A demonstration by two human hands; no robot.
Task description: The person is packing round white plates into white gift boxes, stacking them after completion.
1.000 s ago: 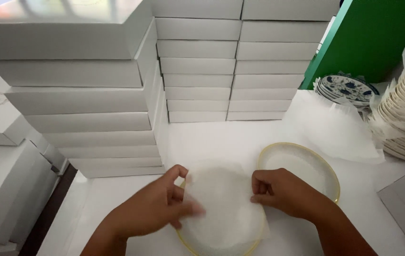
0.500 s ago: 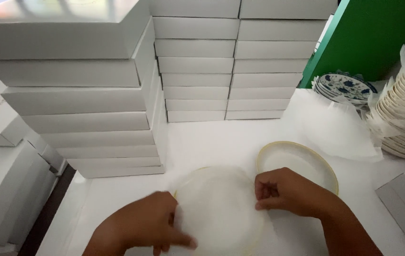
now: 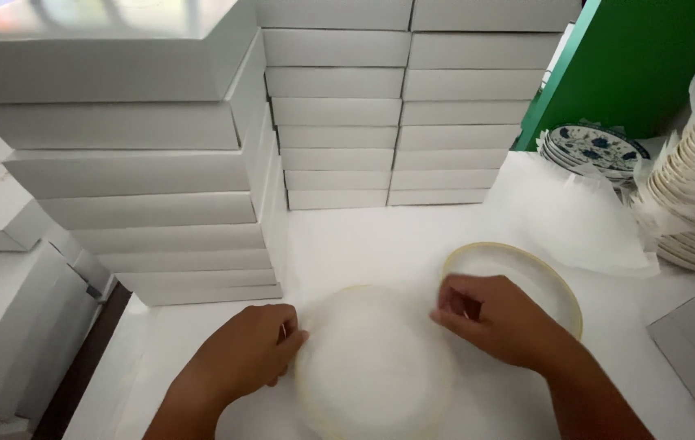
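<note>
Your left hand (image 3: 241,363) curls its fingers against the left edge of the paper-covered plate (image 3: 373,363), pressing the white tissue sheet (image 3: 380,350) to the rim, while your right hand (image 3: 498,322) pinches the sheet's upper right edge between thumb and fingers. That plate lies flat on the white table (image 3: 363,236) between both hands, close to you. Just beside it, partly under your right hand, rests a bare gold-rimmed plate (image 3: 526,273). Stacked white boxes (image 3: 339,106) stand behind.
</note>
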